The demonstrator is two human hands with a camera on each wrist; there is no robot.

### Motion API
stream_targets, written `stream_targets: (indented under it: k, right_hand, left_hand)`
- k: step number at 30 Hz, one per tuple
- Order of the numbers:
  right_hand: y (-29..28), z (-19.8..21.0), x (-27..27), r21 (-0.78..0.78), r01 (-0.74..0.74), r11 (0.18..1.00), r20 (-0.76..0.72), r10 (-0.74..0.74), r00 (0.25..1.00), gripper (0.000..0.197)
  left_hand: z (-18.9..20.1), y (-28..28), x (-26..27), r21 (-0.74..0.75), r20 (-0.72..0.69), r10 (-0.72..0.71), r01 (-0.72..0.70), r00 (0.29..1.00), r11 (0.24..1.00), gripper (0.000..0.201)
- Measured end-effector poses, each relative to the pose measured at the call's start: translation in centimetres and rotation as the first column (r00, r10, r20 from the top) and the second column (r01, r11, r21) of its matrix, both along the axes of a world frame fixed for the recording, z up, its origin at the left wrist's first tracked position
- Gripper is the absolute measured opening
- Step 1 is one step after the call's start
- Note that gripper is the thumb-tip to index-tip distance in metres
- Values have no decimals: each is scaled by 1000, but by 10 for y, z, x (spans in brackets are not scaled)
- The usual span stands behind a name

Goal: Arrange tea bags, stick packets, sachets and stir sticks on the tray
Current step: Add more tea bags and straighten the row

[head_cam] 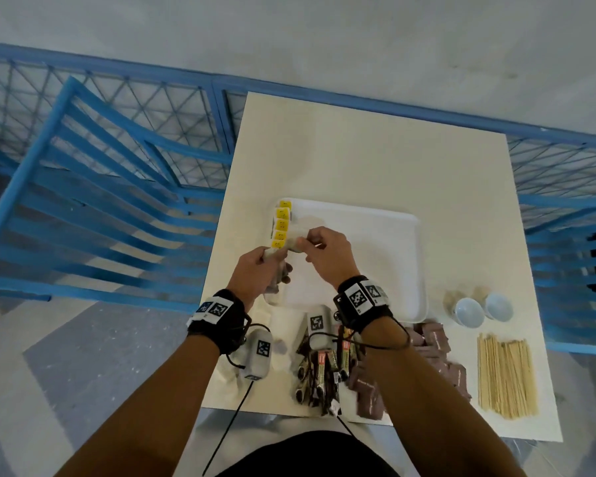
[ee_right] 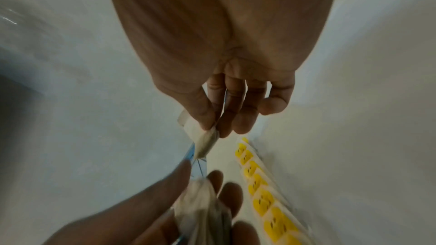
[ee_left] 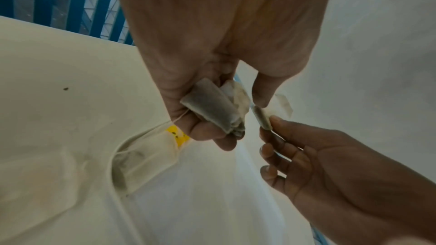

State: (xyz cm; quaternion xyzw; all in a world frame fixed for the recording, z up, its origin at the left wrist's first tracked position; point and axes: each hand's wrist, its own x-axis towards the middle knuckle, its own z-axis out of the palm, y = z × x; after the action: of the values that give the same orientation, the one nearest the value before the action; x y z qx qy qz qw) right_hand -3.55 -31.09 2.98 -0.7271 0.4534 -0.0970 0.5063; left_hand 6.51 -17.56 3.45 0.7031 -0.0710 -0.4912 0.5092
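The left hand (head_cam: 255, 266) gripped a small bunch of tea bags (ee_left: 212, 107), fingers curled round them, one string trailing down from the bundle. The right hand (head_cam: 327, 256) pinched a single tea bag (ee_right: 205, 142) between thumb and forefinger, its other fingers loosely extended — the two hands almost met over the left edge of the white tray (head_cam: 386, 270). Just beyond the left hand, a row of tea bags with yellow tags (head_cam: 282, 223) lay along that edge of the tray. Behind the wrists, nearer the person, dark stick packets (head_cam: 324, 370) lay in a heap on the tabletop (head_cam: 358, 160), with brown sachets (head_cam: 441, 356) to the right of the right wrist. Farther right lay the wooden stir sticks (head_cam: 506, 373) — and beyond them two small white cups (head_cam: 482, 309).
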Motion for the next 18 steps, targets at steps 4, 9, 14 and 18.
stream_targets:
  k: [4,9,14,18]
  right_hand:
    - [-45,-13,25,31,42,999,-28,-41,999,14]
    - [-78,-41,49,5,82,997,-135,-80,988,24]
    - [-86,-56,60,-22,54,998,-236,-57,970,26]
    - [-85,-62,62,-35,65,997,-274,-72,959,22]
  left_hand:
    - [-11,-6,11,35,20,17,-18,1000,999,19]
    - [-22,-1,18,85,84,-26,19,996,996,20]
    - [-34,-1,27,131,128,-21,4,992,991,16]
    - [-41,-1,33,164,119,-13,-7,993,986,14]
